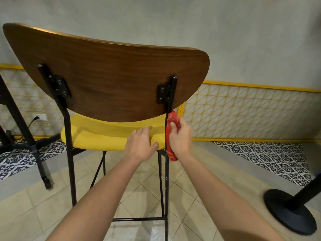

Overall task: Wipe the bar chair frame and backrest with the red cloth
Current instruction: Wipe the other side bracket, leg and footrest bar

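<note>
Bar chair (107,94): one, wooden backrest (86,58).
Red cloth (169,145): one, gripped by right hand (181,140) against frame (166,180).
Left hand (139,146): flat on yellow seat (104,134).

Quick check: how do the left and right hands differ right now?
The left hand rests on the yellow seat, holding nothing. The right hand curls round the red cloth, pressing it to the black rear post. The left is stretched out; the right is bent. Both are at seat height.
</note>
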Tool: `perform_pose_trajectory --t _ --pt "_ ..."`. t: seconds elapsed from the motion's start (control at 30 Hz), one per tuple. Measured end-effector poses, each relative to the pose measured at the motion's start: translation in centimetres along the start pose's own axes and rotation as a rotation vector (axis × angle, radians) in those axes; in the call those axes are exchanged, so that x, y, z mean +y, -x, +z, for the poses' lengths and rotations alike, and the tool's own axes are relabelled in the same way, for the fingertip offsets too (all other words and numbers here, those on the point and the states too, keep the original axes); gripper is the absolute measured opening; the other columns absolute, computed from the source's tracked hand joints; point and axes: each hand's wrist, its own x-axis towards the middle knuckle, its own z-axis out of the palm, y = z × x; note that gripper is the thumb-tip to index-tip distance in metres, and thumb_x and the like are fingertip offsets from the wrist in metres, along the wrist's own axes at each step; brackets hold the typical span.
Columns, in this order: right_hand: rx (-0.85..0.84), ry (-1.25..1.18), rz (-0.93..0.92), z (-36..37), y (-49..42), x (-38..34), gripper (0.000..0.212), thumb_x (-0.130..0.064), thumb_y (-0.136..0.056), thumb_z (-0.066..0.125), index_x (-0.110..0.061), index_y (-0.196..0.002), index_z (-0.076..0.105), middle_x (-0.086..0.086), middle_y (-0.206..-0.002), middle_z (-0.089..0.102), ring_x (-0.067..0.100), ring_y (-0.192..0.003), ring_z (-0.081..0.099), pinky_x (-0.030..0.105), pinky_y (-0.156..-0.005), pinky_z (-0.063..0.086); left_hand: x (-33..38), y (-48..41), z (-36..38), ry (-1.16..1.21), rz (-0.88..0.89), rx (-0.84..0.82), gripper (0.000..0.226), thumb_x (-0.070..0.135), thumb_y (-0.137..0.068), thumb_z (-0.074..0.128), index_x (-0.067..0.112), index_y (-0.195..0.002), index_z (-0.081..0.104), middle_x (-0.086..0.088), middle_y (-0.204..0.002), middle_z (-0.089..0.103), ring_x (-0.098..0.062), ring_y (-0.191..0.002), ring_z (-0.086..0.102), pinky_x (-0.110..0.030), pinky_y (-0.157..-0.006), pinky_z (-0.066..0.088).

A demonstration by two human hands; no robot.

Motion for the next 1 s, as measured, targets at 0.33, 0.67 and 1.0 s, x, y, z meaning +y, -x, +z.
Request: perform_pose_trajectory --t 0.33,0.67,1.0 --pt "-0.191 0.056 0.115 -1.3 1.0 1.6 0.024 -0.014 -0.095 0.05 -0.011 -0.115 0.063 0.003 -0.098 0.066 0.019 -0.094 0.06 0.027 -0.079 0.047 0.3 -0.1 0.7 -0.017 0.025 -0.001 0.063 0.042 -0.087 0.057 0.022 -0.142 0.035 -0.003 -0.136 0.05 -0.025 -0.125 0.041 -0.039 -0.1 0.039" --pt "-0.154 -0.046 0.158 -0.3 0.8 1.2 0.022 -0.018 -0.095 0.05 -0.012 -0.113 0.061 0.004 -0.103 0.065 0.019 -0.096 0.058 0.03 -0.083 0.047 0.4 0.0 1.6 -0.021 0.035 -0.04 0.066 0.043 -0.086 0.058 0.022 -0.144 0.032 -0.004 -0.136 0.049 -0.024 -0.126 0.04 -0.039 -0.101 0.04" --pt "-0.249 0.0 0.308 -0.6 2.9 3.0 0.028 -0.018 -0.095 0.051 -0.013 -0.122 0.057 0.004 -0.111 0.063 0.023 -0.104 0.057 0.037 -0.092 0.047 0.1 0.4 2.3 -0.066 0.048 -0.045 0.066 0.042 -0.088 0.055 0.022 -0.146 0.029 -0.004 -0.137 0.048 -0.024 -0.127 0.04 -0.038 -0.101 0.036"
